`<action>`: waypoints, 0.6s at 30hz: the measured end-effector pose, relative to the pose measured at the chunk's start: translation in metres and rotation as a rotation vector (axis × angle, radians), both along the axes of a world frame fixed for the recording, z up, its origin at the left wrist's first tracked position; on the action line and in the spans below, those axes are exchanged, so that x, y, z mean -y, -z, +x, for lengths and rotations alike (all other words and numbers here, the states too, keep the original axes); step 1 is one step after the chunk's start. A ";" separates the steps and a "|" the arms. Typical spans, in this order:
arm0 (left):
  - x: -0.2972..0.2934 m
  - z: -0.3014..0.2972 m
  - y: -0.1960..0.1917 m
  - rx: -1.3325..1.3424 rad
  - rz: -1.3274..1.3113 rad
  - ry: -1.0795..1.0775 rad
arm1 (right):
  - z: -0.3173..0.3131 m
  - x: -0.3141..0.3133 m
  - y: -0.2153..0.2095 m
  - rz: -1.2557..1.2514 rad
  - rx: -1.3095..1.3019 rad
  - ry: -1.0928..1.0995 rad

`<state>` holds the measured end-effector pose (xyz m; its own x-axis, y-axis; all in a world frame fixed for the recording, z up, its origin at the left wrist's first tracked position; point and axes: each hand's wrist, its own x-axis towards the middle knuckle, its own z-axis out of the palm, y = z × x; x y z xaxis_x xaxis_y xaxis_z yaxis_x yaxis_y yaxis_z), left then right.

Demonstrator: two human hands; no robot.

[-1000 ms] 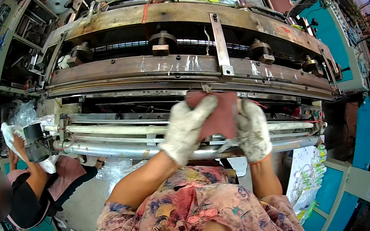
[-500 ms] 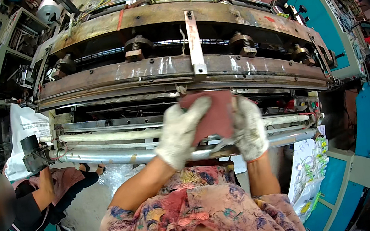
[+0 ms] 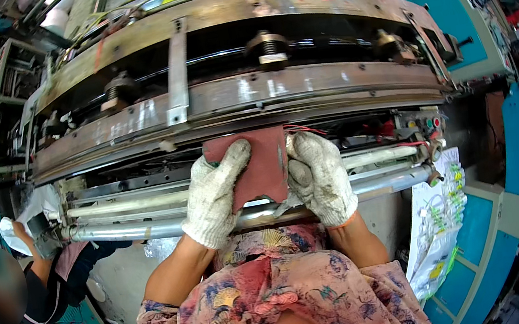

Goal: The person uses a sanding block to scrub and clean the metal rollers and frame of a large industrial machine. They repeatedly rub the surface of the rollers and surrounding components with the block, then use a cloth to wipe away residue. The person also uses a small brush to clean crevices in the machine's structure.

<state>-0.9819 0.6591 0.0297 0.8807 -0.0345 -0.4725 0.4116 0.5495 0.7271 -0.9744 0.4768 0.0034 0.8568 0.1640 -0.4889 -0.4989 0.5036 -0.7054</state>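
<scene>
Left of centre in the frame, our left hand [image 3: 214,199] pinches the brown sheet [image 3: 259,169], thumb across its face, other fingers mostly hidden. The sheet is mid-frame, before the machine [image 3: 311,82]; we judge it light, bendy and hardly slippery, best held by its sides, off the notched lower edge. Right of it, our right hand [image 3: 322,182] curls its fingers; whether they grip, we cannot tell.

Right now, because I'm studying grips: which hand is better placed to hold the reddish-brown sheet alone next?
Probably the left hand: its gloved thumb lies over the face of the reddish-brown sheet. The right hand is curled by the sheet's right edge, its hold unclear.
</scene>
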 end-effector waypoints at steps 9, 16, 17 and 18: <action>0.037 0.010 -0.014 -0.021 0.032 0.116 | -0.002 0.036 -0.002 -0.498 0.303 -0.120; 0.123 0.023 0.009 0.033 0.057 0.153 | 0.013 0.084 -0.038 -0.078 -0.080 0.334; 0.124 0.025 0.009 0.025 0.016 0.154 | 0.013 0.094 -0.027 -0.027 -0.043 0.305; 0.124 0.024 0.007 0.014 -0.016 0.159 | 0.011 0.105 -0.007 0.032 -0.011 0.279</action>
